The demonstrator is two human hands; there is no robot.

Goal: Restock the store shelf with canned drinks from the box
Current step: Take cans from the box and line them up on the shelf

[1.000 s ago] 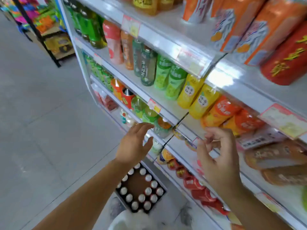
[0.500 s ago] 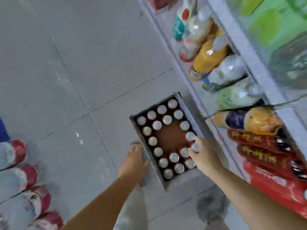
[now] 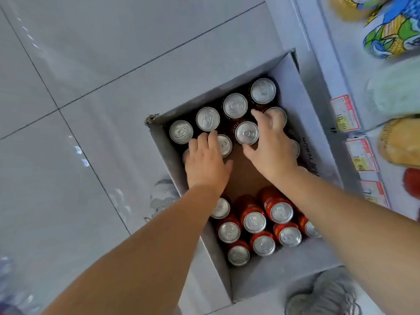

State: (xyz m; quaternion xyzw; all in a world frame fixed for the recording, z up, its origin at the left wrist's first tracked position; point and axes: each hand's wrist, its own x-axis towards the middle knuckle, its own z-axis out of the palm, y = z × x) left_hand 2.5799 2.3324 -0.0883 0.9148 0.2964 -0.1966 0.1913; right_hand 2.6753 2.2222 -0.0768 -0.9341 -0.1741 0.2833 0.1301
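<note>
Open box on tiled floor, against shelf base. Red cans upright, silver tops up. Left hand lies over cans by left wall; grip unclear. Right hand pinches centre can, thumb and forefinger either side.

Cans in box; shelf R, prob. touching.

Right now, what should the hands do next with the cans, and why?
Probably lift straight up with a can in each hand. The left hand and right hand are both down on upright cans in the box, beside the shelf. Whether they grip yet is unclear.
</note>
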